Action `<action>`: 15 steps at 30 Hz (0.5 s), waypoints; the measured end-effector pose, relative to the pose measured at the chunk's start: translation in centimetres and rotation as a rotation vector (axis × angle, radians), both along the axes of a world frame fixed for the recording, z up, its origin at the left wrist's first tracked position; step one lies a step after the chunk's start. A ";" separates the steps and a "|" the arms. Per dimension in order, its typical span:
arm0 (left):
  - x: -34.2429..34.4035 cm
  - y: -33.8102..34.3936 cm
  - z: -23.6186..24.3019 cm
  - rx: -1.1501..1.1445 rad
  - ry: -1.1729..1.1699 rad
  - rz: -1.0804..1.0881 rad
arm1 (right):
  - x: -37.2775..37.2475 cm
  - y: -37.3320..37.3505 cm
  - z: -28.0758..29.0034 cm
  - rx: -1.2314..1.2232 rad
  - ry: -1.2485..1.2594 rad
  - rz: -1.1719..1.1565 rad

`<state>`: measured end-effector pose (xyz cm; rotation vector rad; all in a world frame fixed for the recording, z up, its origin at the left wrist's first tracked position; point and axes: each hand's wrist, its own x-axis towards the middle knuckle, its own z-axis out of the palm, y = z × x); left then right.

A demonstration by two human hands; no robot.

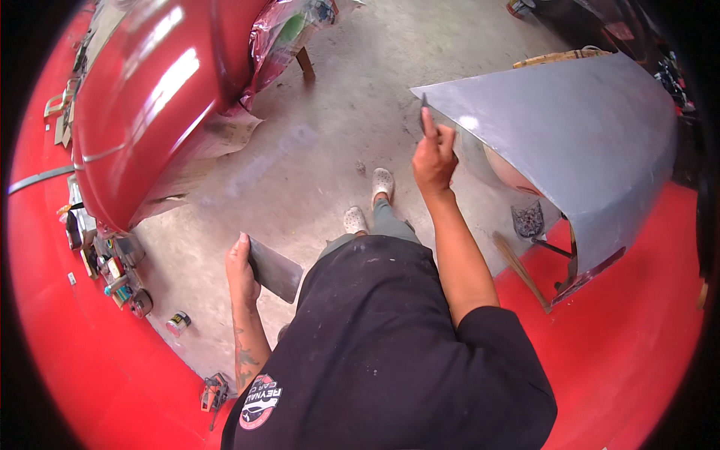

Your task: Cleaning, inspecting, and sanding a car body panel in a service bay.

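Two-handed hold at the pointed corner of the grey panel (559, 112)

Nearest the camera, the person's black shirt (367, 330) is filling the lower middle of the view. To its left, the left hand (240, 266) is gripping a dark plate (277, 271), thumb upward, with the flat face sloping toward the body. To the right and farther forward, the right hand (435, 159) is clamping a slim dark tool (424, 109), the forefinger lying along it. The hands are working well apart.

The tool is lining up with the panel's narrow corner; whether it is touching the edge or standing above it, the view is not telling. The panel is lying to the person's front right, its broad surface facing upward.

Judging by this posture, the step in hand is setting the tool against the panel's edge, with the plate serving as a support held in reserve. The next move is calling for a steady wrist, light pressure at the tapering corner, and a level plate.

Below, pale clogs (382, 182) are standing on the concrete floor (330, 142). Beyond the left hand, a small can (178, 323) is resting near the red area. Farther forward on the left, a glossy red body panel (169, 112) is curving beside crumpled masking film (264, 52).
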<state>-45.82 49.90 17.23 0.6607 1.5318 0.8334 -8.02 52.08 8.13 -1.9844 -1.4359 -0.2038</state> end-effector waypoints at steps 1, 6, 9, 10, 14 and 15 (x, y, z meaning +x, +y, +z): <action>0.3 0.0 0.0 -0.005 -0.002 0.014 | 0.1 -0.3 0.4 0.126 0.010 -0.013; 2.3 1.8 0.4 -0.028 -0.018 -0.054 | 0.6 0.8 -1.5 -0.152 0.019 -0.008; 3.1 3.4 0.7 0.014 -0.002 -0.091 | -0.2 0.9 -1.2 0.057 0.115 -0.007; 3.4 3.8 0.8 0.014 0.002 -0.093 | -0.1 1.5 -1.3 0.084 0.115 -0.012; 4.8 6.2 0.7 0.008 -0.036 -0.129 | -0.2 3.8 -3.9 -0.128 0.090 -0.063; 4.9 6.8 1.0 0.014 -0.036 -0.153 | -0.5 4.1 -3.6 -0.124 0.096 -0.064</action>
